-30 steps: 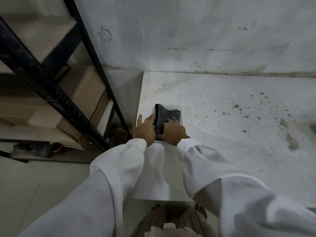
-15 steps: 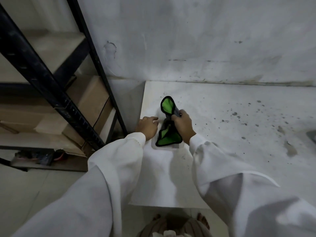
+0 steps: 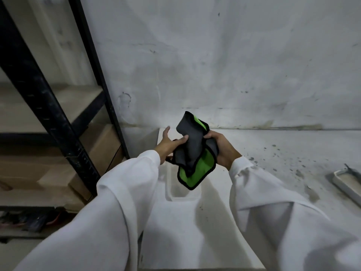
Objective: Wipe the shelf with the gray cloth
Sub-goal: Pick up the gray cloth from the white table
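Observation:
The gray cloth (image 3: pixel 192 147) has a bright green underside and a black hem, and it hangs crumpled in the air above the white surface (image 3: pixel 273 153). My right hand (image 3: pixel 221 148) grips it from the right with fingers curled round the fabric. My left hand (image 3: pixel 169 143) holds the cloth's left side, thumb pressing on the gray face, other fingers spread behind it. At the left stands the black metal shelf (image 3: pixel 48 112) with pale boards, apart from both hands.
Cardboard boxes (image 3: pixel 101 145) sit on the lower shelf board. A shallow white tray (image 3: pixel 345 182) lies at the right on the speckled surface. A small square recess (image 3: pixel 181 189) shows below the cloth. A stained white wall (image 3: pixel 234 65) rises behind.
The cloth was lifted off the white surface and brought up in front of me; it unfolded, showing its green side. My left hand moved onto it. The view tilted upward.

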